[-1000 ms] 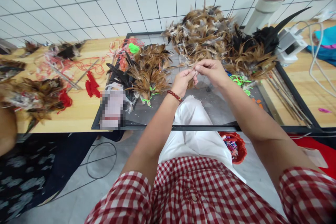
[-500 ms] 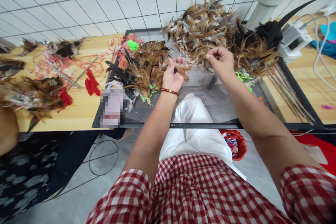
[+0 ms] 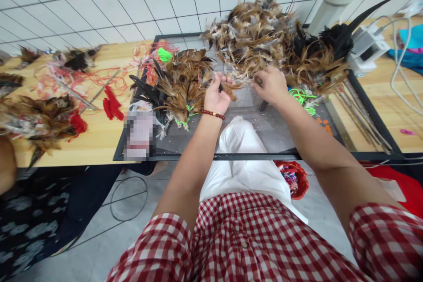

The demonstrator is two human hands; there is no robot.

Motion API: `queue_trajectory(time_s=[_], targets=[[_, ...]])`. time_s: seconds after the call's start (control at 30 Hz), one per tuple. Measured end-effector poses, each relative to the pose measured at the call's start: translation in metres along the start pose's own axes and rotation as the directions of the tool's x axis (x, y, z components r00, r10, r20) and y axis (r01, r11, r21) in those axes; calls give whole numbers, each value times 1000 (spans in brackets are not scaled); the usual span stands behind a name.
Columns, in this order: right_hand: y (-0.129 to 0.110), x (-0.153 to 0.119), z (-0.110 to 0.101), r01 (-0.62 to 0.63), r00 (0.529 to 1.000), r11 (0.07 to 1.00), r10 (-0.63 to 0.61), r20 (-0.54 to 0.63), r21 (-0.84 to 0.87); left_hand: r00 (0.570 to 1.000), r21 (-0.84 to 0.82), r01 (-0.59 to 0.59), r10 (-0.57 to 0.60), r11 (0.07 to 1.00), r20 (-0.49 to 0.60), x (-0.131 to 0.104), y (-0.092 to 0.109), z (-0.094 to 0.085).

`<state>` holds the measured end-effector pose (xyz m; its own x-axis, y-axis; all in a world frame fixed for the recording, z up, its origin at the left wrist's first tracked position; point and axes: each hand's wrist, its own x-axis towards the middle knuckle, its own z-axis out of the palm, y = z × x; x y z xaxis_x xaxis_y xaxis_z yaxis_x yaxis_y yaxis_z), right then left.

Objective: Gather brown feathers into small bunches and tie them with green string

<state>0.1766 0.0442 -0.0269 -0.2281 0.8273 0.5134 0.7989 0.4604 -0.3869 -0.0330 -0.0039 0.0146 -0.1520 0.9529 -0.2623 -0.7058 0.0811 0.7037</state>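
Observation:
My left hand [image 3: 218, 94], with a red bead bracelet at the wrist, is palm up over the glass-topped frame, its fingers curled round a small brown feather [image 3: 231, 90]. To its right, my right hand [image 3: 270, 84] is palm down with fingertips pinched at the near edge of the large brown feather pile [image 3: 253, 39]; anything between them is hidden. A brown feather bunch [image 3: 187, 81] with green ties lies left of my left hand. Bright green string [image 3: 302, 99] rests beside my right wrist.
Thin sticks [image 3: 363, 112] lie at the right, near a white adapter [image 3: 368, 48] and a bottle [image 3: 337, 2]. A pixelated object [image 3: 139, 135] is at the front left. Another person's arm [image 3: 6, 165] is at far left. A red basket [image 3: 299, 180] stands below.
My right hand has moved down and slightly left, turning palm down toward the near edge of the pile. My left hand stays nearly in place. The view has shifted slightly.

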Motion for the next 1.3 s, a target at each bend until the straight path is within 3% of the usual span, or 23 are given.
queue_trajectory(time_s=[0.17,0.3,0.37,0.43,0.5,0.6,0.73,0.83,0.9,1.0,1.07,1.17,1.23,1.3], targets=[[-3,8,-6,-115,993,970,118,-1,214,1000,11,3,-3,1000,27,1,-4,-1],[-2,16,-10,-233,972,800,205,112,553,1000,27,25,-25,999,-9,5,-4,-4],[2,17,-9,-285,959,744,218,184,604,999,22,37,-37,999,-18,6,-4,-5],[7,16,-8,-276,960,784,246,131,555,999,13,43,-42,999,-21,5,-4,-6],[10,15,-8,-226,967,863,255,-5,452,998,11,48,-48,999,-29,4,-3,-5],[6,13,-13,-145,980,940,179,-86,310,997,27,64,-63,998,-50,1,-3,-2],[-15,10,-22,27,998,991,-34,50,129,996,28,74,-73,997,-48,0,-3,-2],[-30,6,-26,214,950,977,-208,233,2,997,32,69,-68,997,-33,2,-5,-4],[-36,2,-25,255,927,966,-233,293,-39,998,48,68,-67,997,-22,4,-6,-5],[-41,-2,-22,225,939,973,-205,278,-44,998,57,66,-67,996,8,3,-7,-4],[-44,-2,-20,167,968,986,-168,187,25,998,53,59,-61,997,29,0,-8,-1],[-51,0,-14,35,999,955,-42,16,295,998,78,43,-47,996,41,-3,-11,2],[-59,2,-9,-57,997,858,71,-8,511,998,113,34,-39,993,44,-4,-15,3],[-66,2,-6,-135,988,733,148,37,666,998,135,16,-23,991,51,-3,-19,3]])
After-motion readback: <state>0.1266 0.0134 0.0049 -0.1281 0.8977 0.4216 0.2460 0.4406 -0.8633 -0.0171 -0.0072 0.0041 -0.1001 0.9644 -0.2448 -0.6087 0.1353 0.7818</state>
